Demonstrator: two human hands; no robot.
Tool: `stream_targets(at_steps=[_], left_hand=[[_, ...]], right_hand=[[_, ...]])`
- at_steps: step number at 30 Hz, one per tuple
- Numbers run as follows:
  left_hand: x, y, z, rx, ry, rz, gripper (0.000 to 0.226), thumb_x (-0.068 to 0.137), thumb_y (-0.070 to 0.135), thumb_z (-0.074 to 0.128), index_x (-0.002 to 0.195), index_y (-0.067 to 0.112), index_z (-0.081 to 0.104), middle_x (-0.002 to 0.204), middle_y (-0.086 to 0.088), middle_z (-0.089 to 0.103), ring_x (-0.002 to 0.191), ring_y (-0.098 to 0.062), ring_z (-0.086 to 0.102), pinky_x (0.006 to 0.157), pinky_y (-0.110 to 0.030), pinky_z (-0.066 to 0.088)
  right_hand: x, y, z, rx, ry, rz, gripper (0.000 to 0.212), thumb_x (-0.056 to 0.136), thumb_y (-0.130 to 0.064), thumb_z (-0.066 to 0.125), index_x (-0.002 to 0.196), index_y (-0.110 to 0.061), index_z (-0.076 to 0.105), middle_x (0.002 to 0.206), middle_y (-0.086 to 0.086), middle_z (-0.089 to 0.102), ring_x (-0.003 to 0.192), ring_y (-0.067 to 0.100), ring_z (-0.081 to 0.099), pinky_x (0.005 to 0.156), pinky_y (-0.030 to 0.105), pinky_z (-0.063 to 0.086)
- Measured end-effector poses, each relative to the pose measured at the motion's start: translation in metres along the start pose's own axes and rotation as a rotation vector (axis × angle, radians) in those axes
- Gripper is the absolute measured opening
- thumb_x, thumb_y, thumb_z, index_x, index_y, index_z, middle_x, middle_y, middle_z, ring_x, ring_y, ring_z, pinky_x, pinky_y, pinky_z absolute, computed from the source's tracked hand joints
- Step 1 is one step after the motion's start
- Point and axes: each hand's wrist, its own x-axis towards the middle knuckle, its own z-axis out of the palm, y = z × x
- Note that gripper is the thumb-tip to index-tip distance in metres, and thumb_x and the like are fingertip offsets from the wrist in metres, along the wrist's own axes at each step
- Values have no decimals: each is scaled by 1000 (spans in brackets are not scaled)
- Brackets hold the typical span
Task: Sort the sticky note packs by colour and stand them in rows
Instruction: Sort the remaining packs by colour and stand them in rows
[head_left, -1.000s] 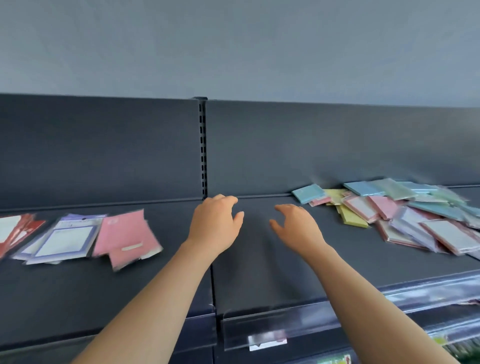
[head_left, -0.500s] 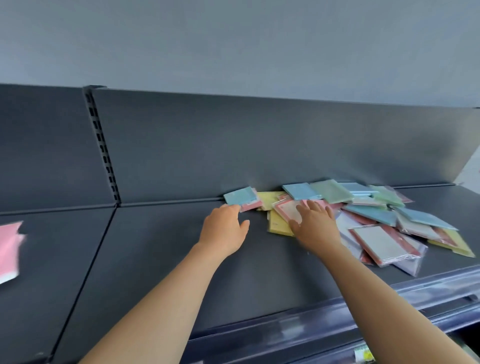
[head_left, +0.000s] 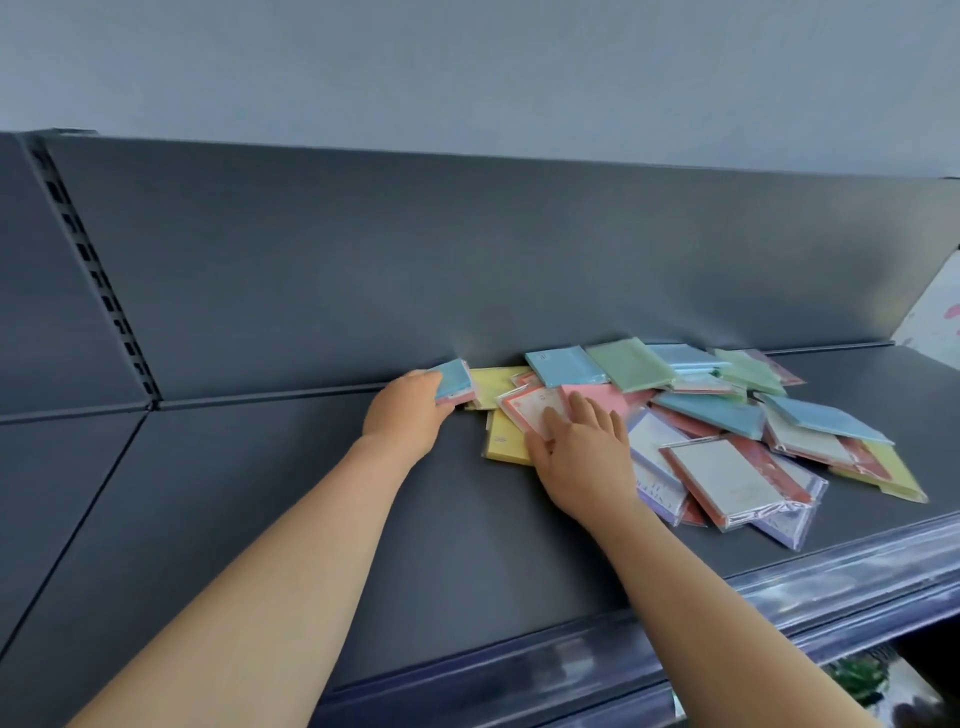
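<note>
Mixed pile of sticky note packs lay at back right of shelf. Left hand gripped blue pack near shelf's back edge. Right hand lay flat, fingers straight, on red-bordered pack. Packs likely light, stiff, slippery in wrap, so pinch the edges.

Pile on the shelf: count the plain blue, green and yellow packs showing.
Blue packs: 5, one gripped by the left hand
Green packs: 2
Yellow packs: 3
Total: 10 visible; overlaps may hide more
</note>
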Motion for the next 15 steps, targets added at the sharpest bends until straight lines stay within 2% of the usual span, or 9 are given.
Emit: stream_targets(at_steps=[3,5,9,11,12,13,15], left_hand=[[-8,3,-5,240,3,52,19,99,14,45,114,10,56,114,-8,61,98,-30,59,67,-32,36],[-16,2,-11,355,-16,68,27,92,0,45,114,11,56,112,-9,62,97,-30,60,67,-32,36],[-38,-1,-29,446,-96,108,30,83,-6,43,105,13,54,105,-9,61,92,-31,57,69,-33,38],[-46,-3,-34,428,-113,124,22,86,-1,44,99,14,53,104,-7,60,88,-29,54,68,-33,38],[-49,-5,-35,367,-101,120,13,90,7,46,98,14,54,106,-6,60,88,-27,53,69,-32,39],[-50,-8,-36,269,-78,105,14,94,20,48,103,14,57,109,-4,59,91,-25,54,71,-32,41],[-51,-11,-36,93,-99,47,41,90,44,56,123,19,55,121,1,53,109,-24,52,86,-35,46]], right_hand=[[-1,0,1,-6,-8,0,46,98,-45,30,126,-19,55,155,10,27,139,32,26,118,46,11],[-1,-2,1,17,-6,14,43,98,-44,32,123,-19,57,156,12,24,142,32,21,119,48,5],[-1,-11,-4,83,58,-41,35,96,-33,41,123,-23,61,158,10,18,147,27,9,117,46,-9],[2,-18,-5,134,79,-116,35,95,-25,42,126,-23,60,156,3,28,146,21,15,117,43,-7],[6,-23,-5,159,66,-154,35,95,-21,43,125,-22,60,151,1,36,144,19,20,117,42,-2],[11,-27,-4,174,34,-182,33,95,-18,42,122,-20,61,143,0,46,141,19,28,117,41,4],[19,-35,-3,188,-51,-194,24,94,-14,42,108,-16,61,121,1,59,126,23,45,110,37,15]])
